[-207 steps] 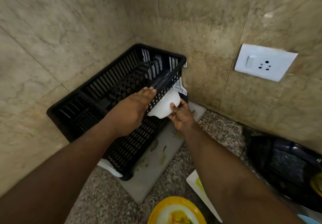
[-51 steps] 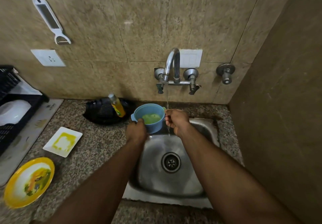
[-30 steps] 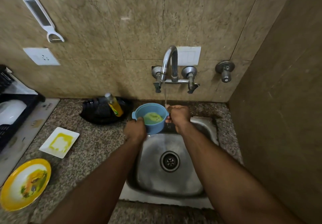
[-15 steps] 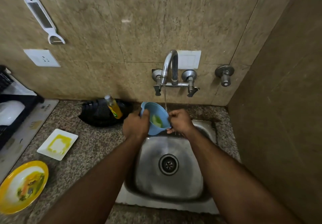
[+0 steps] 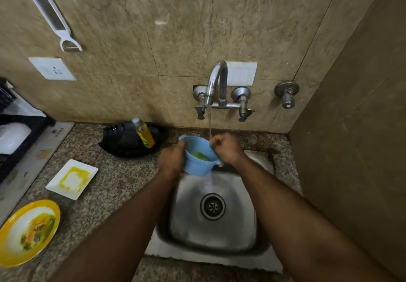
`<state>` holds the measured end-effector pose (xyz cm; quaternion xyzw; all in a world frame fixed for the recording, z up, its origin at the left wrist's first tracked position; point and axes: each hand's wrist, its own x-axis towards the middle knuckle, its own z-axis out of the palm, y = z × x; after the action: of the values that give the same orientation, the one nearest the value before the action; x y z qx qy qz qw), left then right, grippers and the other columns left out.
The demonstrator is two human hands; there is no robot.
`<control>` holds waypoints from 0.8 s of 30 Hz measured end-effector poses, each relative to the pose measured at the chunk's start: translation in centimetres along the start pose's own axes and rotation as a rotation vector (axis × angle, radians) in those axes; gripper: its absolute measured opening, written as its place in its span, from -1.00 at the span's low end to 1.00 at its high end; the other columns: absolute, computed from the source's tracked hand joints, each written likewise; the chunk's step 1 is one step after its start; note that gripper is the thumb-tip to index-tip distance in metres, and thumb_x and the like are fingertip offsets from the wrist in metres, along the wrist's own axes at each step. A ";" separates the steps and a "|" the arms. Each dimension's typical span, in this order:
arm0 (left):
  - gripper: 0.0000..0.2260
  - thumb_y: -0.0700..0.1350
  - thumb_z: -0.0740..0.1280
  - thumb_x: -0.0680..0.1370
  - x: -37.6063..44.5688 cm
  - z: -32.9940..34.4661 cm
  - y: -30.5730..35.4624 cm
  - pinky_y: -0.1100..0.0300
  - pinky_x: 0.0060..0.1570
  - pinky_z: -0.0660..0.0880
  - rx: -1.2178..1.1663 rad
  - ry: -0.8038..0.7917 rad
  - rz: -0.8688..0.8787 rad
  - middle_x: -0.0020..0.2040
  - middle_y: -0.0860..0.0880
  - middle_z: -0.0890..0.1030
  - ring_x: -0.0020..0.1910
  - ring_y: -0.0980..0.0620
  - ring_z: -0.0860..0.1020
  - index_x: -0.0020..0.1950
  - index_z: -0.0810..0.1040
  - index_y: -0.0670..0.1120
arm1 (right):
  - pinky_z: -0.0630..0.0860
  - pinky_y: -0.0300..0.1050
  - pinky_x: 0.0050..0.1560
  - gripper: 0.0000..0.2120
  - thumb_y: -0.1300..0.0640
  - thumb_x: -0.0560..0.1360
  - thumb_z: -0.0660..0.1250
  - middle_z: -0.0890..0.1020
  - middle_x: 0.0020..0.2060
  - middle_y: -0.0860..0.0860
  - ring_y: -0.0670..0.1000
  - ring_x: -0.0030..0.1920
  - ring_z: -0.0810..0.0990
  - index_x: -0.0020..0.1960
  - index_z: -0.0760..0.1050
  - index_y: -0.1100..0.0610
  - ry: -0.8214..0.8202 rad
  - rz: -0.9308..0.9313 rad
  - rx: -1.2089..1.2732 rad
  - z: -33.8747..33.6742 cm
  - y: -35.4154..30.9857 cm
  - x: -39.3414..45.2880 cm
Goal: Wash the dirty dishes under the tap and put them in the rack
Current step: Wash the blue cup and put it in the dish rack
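A small blue bowl (image 5: 197, 161) with green residue inside is held over the steel sink (image 5: 259, 226), under the running tap (image 5: 216, 79). My left hand (image 5: 170, 161) grips its left side. My right hand (image 5: 226, 148) holds its right rim, fingers curled where the stream falls. Water spills from the bowl into the sink. On the counter lie a white square plate (image 5: 72, 178) smeared yellow and a yellow-rimmed plate (image 5: 27, 231) with food remains. The black rack (image 5: 28, 125) at far left holds a white bowl (image 5: 13, 136).
A black tray (image 5: 123, 143) with a yellow dish-soap bottle (image 5: 145, 134) sits behind the counter, left of the sink. A peeler (image 5: 55, 18) and a socket (image 5: 52, 68) are on the wall. A side wall closes off the right.
The white bowl went into the rack earlier. Since then both hands brought the blue bowl under the stream and tilted it; it now sits more upright, with water running out of it.
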<state>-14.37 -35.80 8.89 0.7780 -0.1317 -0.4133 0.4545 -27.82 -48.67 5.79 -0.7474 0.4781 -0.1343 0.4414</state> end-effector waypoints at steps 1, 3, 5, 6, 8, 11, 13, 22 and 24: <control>-0.70 0.21 0.40 0.43 0.9 0.1 -0.4 -0.25 0.03 0.66 -0.005 -0.010 -0.005 0.06 -0.15 0.71 0.04 -0.23 0.70 -0.07 0.62 -0.01 | 0.53 -0.18 -0.54 -0.84 0.22 0.59 0.32 0.70 -0.23 0.17 0.07 -0.46 0.66 -0.11 0.64 0.21 0.033 0.028 0.019 0.1 0.1 -0.2; -0.67 0.14 0.41 0.27 3.3 0.5 -1.9 -0.27 0.00 0.66 0.030 -0.009 0.027 0.04 -0.14 0.70 0.01 -0.21 0.69 -0.06 0.62 0.01 | 0.47 -0.20 -0.61 -0.81 0.17 0.59 0.33 0.68 -0.32 0.19 0.08 -0.55 0.63 -0.14 0.60 0.23 0.082 0.078 0.033 0.4 0.4 -0.6; -0.66 0.01 0.38 0.20 3.1 0.5 -1.8 -0.30 -0.13 0.66 0.076 -0.012 0.039 -0.03 -0.17 0.68 -0.07 -0.23 0.67 -0.06 0.62 -0.05 | 0.45 -0.22 -0.63 -0.76 0.08 0.59 0.37 0.66 -0.38 0.17 0.08 -0.58 0.61 -0.17 0.59 0.22 0.112 0.087 -0.001 0.2 0.5 -0.8; -0.71 -0.08 0.36 0.24 1.8 0.5 -0.9 -0.29 -0.22 0.66 0.084 -0.028 0.043 -0.06 -0.20 0.66 -0.11 -0.26 0.67 -0.06 0.62 -0.09 | 0.48 -0.21 -0.60 -0.76 0.05 0.59 0.37 0.66 -0.38 0.15 0.09 -0.56 0.62 -0.17 0.60 0.19 0.091 0.076 -0.017 0.0 0.5 -0.8; -0.77 -0.25 0.30 0.36 0.5 0.4 0.3 -0.17 -0.43 0.63 0.054 -0.074 -0.016 -0.12 -0.24 0.59 -0.21 -0.29 0.63 0.00 0.58 -0.19 | 0.57 -0.10 -0.53 -0.81 0.06 0.61 0.36 0.69 -0.31 0.11 0.12 -0.48 0.67 -0.14 0.63 0.09 -0.003 0.018 -0.007 -0.3 0.3 -0.7; -0.83 -0.28 0.28 0.43 0.9 0.7 0.8 -0.04 -0.48 0.60 -0.017 -0.134 -0.079 -0.12 -0.24 0.57 -0.22 -0.26 0.61 -0.01 0.57 -0.18 | 0.60 -0.07 -0.47 -0.81 0.08 0.62 0.34 0.70 -0.25 0.05 0.11 -0.36 0.70 -0.12 0.68 0.04 -0.051 -0.061 -0.044 -0.7 -0.3 -0.4; -0.86 -0.15 0.37 0.40 1.1 0.9 1.0 -0.12 -0.31 0.66 -0.071 -0.107 -0.070 -0.09 -0.20 0.67 -0.14 -0.24 0.66 -0.06 0.62 -0.12 | 0.57 -0.10 -0.51 -0.78 0.06 0.62 0.34 0.67 -0.33 0.05 0.10 -0.41 0.68 -0.15 0.67 0.08 -0.004 -0.037 -0.033 -0.7 -0.5 -0.4; -0.83 -0.16 0.32 0.22 1.1 0.9 0.1 0.21 -0.42 0.45 -0.096 -0.136 -0.051 -0.28 -0.16 0.62 -0.35 -0.12 0.59 -0.24 0.61 -0.15 | 0.63 -0.06 -0.42 -0.74 -0.03 0.58 0.40 0.70 -0.34 0.05 0.03 -0.38 0.70 -0.20 0.67 0.10 -0.045 0.037 -0.031 -0.8 0.1 0.0; -0.69 -0.09 0.35 0.20 1.9 0.7 0.2 0.13 -0.31 0.50 -0.112 -0.167 -0.080 -0.20 -0.18 0.69 -0.25 -0.16 0.64 -0.12 0.67 -0.16 | 0.65 0.01 -0.42 -0.77 0.02 0.58 0.41 0.70 -0.31 0.09 0.10 -0.37 0.71 -0.15 0.69 0.14 -0.057 0.052 0.057 -0.9 -0.2 0.0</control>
<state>-13.71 -37.40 7.90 0.7187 -0.1149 -0.5013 0.4680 -28.26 -49.06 6.45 -0.7251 0.4807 -0.1151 0.4795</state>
